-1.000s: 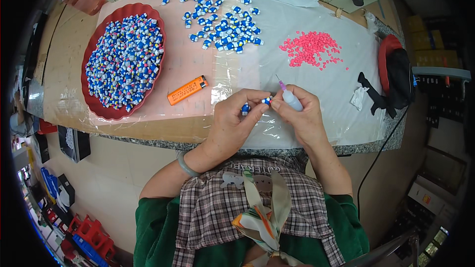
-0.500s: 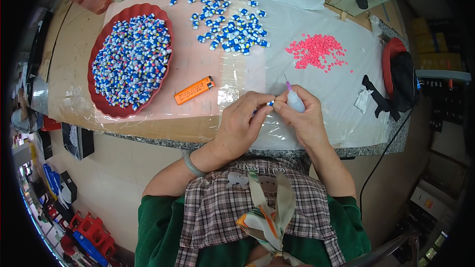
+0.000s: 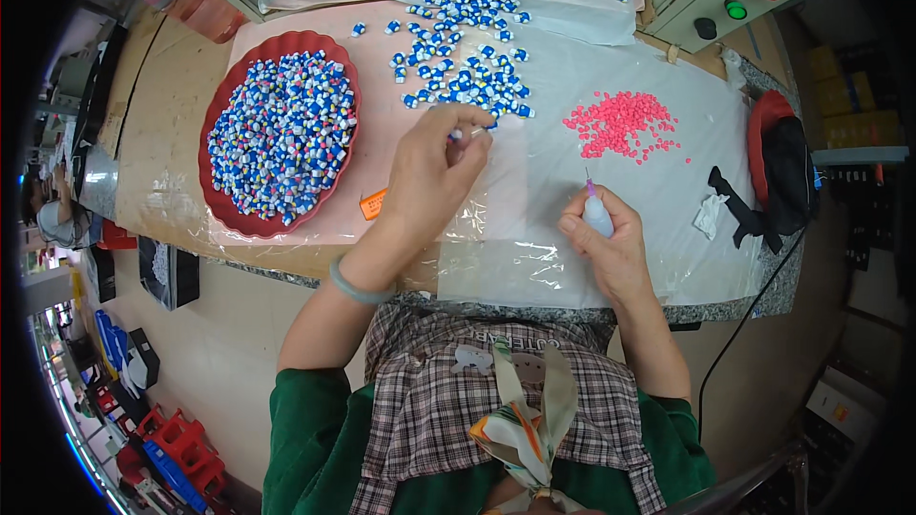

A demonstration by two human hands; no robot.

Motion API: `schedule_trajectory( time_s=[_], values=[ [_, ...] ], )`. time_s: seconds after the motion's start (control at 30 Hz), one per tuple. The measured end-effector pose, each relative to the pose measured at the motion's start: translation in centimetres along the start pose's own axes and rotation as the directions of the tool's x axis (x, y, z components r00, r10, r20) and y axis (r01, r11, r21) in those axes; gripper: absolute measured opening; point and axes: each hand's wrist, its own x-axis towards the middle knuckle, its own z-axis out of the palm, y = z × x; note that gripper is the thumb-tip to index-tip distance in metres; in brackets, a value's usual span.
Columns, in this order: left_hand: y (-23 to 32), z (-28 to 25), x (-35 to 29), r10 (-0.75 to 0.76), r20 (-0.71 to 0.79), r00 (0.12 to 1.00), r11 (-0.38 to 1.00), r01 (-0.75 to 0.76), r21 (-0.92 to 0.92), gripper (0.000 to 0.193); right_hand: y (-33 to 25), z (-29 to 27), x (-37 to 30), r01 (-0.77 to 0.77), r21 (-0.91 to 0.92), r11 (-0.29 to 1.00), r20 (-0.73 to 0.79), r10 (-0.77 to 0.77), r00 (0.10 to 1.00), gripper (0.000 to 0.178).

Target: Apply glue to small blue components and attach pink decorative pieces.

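Observation:
My left hand has reached to the near edge of a loose scatter of small blue-and-white pieces. Its thumb and forefinger are pinched together at one small blue-and-white piece. Another whitish bit shows between the curled fingers, too small to make out. In my right hand, held over the white sheet, is a small translucent squeeze bottle with a purple needle tip pointing up and away. Beyond that hand lies a spread of tiny pink pieces.
A red scalloped tray heaped with similar pieces stands at the left. An orange lighter lies partly behind my left wrist. At the back right stands a box with lit buttons. A black cloth and crumpled tissue lie at the right.
My left hand has moved away from my right hand, forward to the scattered pieces, now covering part of the lighter. My right hand has drawn slightly to the right, still gripping the bottle.

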Motion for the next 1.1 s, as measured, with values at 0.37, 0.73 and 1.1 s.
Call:
schedule_trajectory(
  time_s=[0.37, 0.73, 1.1],
  values=[
    [-0.4, 0.9, 2.8, 0.393, 0.043, 0.919, 0.724, -0.338, 0.602, 0.019, 0.5, -0.1, 0.0, 0.043, -0.09, 0.995, 0.022, -0.041, 0.999, 0.01],
    [1.2, 0.9, -2.8, -0.289, 0.53, 0.797, 0.301, 0.601, -0.74, 0.028, -0.7, -0.6, -0.1, 0.034, 0.207, 0.978, 0.024, -0.04, 0.999, 0.021],
    [0.1, 2.5, -4.5, -0.169, 0.495, 0.852, 0.494, 0.508, -0.706, 0.027, -1.0, -1.6, -0.5, 0.22, 0.131, 0.967, -0.194, -0.192, 0.962, 0.03]
  ],
)
